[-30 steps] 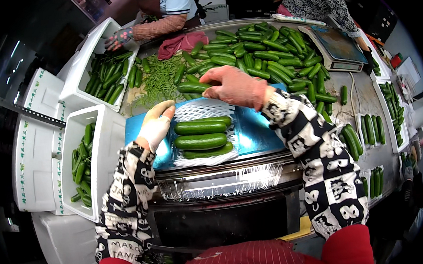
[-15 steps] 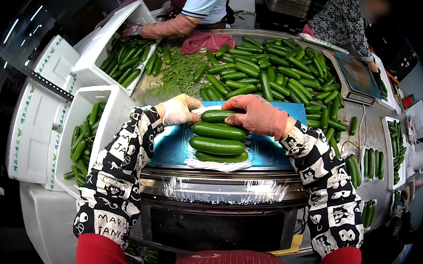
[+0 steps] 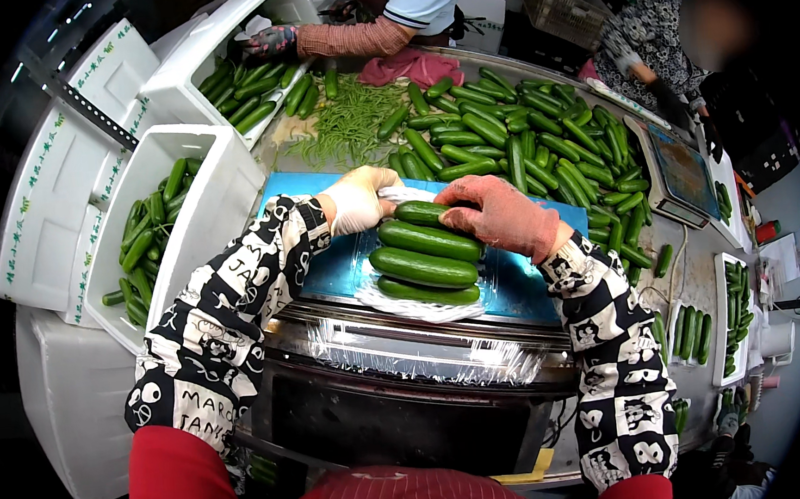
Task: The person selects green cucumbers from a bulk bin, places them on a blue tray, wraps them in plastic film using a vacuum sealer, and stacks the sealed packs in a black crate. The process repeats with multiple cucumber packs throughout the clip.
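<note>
Both hands have drawn together since a second ago: on my feed the right hand (image 3: 500,216) has left the near edge of the pile (image 3: 541,142), and the left hand (image 3: 360,201) has come in from beside the net (image 3: 418,313). I see the right hand, in a reddish glove, closed around the right end of the top cucumber (image 3: 421,213), at the centre of the frame. The left, in a white glove, has bent fingers by that cucumber's left end, at the net's upper edge; I cannot tell whether it grips anything. Three more cucumbers (image 3: 425,266) lie side by side below, on the net, which rests on a blue plate (image 3: 304,184). Clear film (image 3: 425,348) hangs just below the plate. Toward the upper left I have beans (image 3: 359,121), a pink cloth (image 3: 412,66) and a co-worker's gloved hand (image 3: 271,41) at a white box (image 3: 168,80); a scale (image 3: 682,169) stands at the upper right.
</note>
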The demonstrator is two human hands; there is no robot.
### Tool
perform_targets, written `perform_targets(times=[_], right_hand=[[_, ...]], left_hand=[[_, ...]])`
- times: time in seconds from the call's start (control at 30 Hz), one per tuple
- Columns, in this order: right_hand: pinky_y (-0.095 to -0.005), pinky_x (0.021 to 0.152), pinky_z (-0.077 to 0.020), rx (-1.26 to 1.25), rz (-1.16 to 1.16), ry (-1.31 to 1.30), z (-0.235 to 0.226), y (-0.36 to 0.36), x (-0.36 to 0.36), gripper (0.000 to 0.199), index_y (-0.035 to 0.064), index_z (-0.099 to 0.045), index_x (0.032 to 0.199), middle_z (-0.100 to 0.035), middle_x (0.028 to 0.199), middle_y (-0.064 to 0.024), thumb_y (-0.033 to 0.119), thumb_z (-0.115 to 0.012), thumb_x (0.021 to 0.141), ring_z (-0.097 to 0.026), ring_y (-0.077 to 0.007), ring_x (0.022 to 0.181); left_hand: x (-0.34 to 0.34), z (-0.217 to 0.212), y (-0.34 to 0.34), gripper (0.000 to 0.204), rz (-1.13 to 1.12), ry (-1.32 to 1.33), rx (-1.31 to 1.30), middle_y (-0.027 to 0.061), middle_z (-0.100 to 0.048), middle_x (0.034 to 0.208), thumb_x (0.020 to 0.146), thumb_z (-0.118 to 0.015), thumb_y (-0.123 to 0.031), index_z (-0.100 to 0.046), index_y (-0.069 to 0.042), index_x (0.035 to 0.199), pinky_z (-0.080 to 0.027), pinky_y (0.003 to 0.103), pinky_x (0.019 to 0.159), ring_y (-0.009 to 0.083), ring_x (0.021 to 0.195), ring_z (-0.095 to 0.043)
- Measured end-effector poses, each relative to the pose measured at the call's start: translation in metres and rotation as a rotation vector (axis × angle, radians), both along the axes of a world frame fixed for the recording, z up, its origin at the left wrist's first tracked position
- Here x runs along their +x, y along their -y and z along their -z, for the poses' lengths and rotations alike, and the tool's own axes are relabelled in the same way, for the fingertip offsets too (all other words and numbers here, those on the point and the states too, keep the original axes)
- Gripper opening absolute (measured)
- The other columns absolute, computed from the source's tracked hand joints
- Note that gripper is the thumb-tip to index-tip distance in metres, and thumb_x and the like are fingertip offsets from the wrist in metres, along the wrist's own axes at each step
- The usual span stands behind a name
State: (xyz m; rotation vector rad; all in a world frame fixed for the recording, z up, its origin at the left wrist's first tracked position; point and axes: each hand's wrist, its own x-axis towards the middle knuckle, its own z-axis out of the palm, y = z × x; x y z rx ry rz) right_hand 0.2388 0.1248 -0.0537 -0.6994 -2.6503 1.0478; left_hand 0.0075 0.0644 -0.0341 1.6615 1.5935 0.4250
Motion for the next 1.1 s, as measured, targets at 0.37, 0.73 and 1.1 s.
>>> perform_targets(times=[0.37, 0.73, 1.1], right_hand=[[-0.0217, 0.074, -0.0449, -0.075, 0.105, -0.14, 0.002, -0.001, 0.001, 0.024, -0.0015, -0.061, 0.112, -0.062, 0.092, 0.0005, 0.014, -0.059, 0.095, -0.052, -0.0059, 0.082], [-0.0195, 0.078, -0.0427, -0.042, 0.306, -0.318, -0.016, 0.015, 0.051, 0.034, -0.0017, -0.057, 0.12, -0.06, 0.099, 0.0021, 0.022, -0.059, 0.096, -0.05, -0.0045, 0.087], [-0.0249, 0.074, -0.0492, -0.171, 0.364, -0.371, -0.017, 0.033, 0.061, 0.039, -0.0043, -0.05, 0.126, -0.061, 0.097, -0.0025, 0.024, -0.054, 0.099, -0.059, -0.0095, 0.085]], left_hand=[[-0.031, 0.028, -0.004, 0.049, -0.097, 0.369, 0.07, 0.0122, -0.065, 0.109, 0.087, -0.068, -0.014, -0.05, 0.005, 0.13, -0.047, 0.028, 0.09, 0.018, 0.101, -0.059], [0.038, -0.005, 0.049, 0.087, 0.451, -0.31, 0.793, 0.0114, -0.058, 0.111, 0.055, -0.082, -0.051, -0.054, -0.004, 0.123, -0.037, 0.042, 0.096, 0.03, 0.109, -0.051], [0.022, 0.019, 0.051, 0.058, 0.011, 0.419, 0.709, 0.0072, -0.061, 0.098, 0.068, -0.077, -0.02, -0.055, -0.007, 0.119, -0.047, 0.031, 0.074, 0.0201, 0.086, -0.059]])
